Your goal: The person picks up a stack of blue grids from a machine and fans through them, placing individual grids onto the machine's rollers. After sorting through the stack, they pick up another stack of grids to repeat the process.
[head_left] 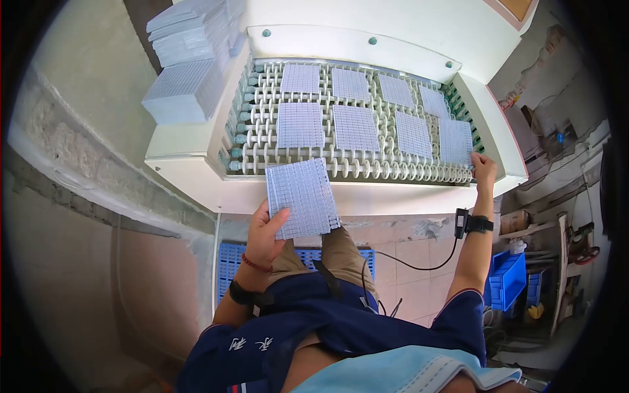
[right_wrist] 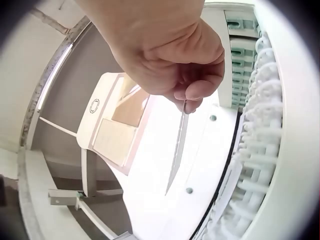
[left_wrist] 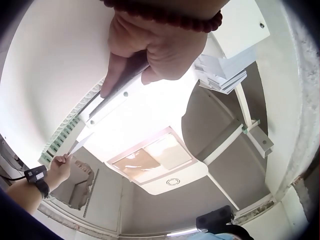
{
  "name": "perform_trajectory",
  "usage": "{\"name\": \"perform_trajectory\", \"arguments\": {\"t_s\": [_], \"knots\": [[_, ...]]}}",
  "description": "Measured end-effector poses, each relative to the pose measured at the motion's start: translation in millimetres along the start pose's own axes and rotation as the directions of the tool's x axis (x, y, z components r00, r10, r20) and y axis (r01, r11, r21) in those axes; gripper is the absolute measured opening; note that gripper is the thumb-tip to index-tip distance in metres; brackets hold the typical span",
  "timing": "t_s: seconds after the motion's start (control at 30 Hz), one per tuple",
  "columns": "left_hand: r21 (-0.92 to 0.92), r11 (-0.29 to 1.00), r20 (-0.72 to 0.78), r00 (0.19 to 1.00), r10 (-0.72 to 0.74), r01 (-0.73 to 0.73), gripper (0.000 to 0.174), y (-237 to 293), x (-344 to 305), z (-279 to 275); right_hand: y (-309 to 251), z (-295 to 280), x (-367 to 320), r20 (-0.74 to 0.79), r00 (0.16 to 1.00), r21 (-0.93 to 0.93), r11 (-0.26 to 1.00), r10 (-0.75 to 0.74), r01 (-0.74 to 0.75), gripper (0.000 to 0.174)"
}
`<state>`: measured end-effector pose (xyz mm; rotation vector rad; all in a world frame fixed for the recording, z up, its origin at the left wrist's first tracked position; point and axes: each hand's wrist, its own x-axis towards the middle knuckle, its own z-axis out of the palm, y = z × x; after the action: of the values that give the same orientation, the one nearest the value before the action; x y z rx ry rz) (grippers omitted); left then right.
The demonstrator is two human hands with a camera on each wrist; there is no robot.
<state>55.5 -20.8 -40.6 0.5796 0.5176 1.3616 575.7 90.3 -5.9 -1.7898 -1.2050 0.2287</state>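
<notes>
My left hand [head_left: 265,232] grips a small stack of thin, pale blue gridded panels [head_left: 303,196] by its left edge, thumb on top, in front of the roller conveyor [head_left: 321,169]. In the left wrist view the stack shows edge-on between thumb and fingers. At the conveyor's right end my right hand [head_left: 483,168] pinches one gridded panel [head_left: 456,141] by its near right corner. The right wrist view shows that panel [right_wrist: 177,150] edge-on, tilted up from the fingertips. Several like panels [head_left: 356,128] lie flat in two rows on the white rollers.
Tall stacks of the same panels [head_left: 183,92] stand on the machine's left side. White walls [head_left: 491,124] border the conveyor, with a raised hood behind. Below are a blue slatted pallet [head_left: 229,262] and, at right, a blue bin [head_left: 504,278]. A cable [head_left: 419,267] hangs from my right wrist.
</notes>
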Motion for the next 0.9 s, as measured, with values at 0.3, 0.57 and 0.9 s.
{"name": "perform_trajectory", "arguments": {"t_s": [0.3,0.57,0.9], "knots": [[0.018,1.0,-0.003,1.0,-0.003,0.003,0.03,-2,-1,4,-47,36,-55,-0.06,0.983,-0.16,0.973,-0.175,0.163,0.022],[0.047,0.998,0.004,0.999,-0.035,0.035,0.029,-11,2,3,-157,131,-227,0.836,0.525,0.45,0.747,-0.159,-0.49,0.014],[0.03,0.999,-0.039,0.999,-0.025,0.026,0.027,-5,-1,-5,-156,151,-252,0.842,0.534,0.469,0.586,-0.073,-0.661,0.015]]}}
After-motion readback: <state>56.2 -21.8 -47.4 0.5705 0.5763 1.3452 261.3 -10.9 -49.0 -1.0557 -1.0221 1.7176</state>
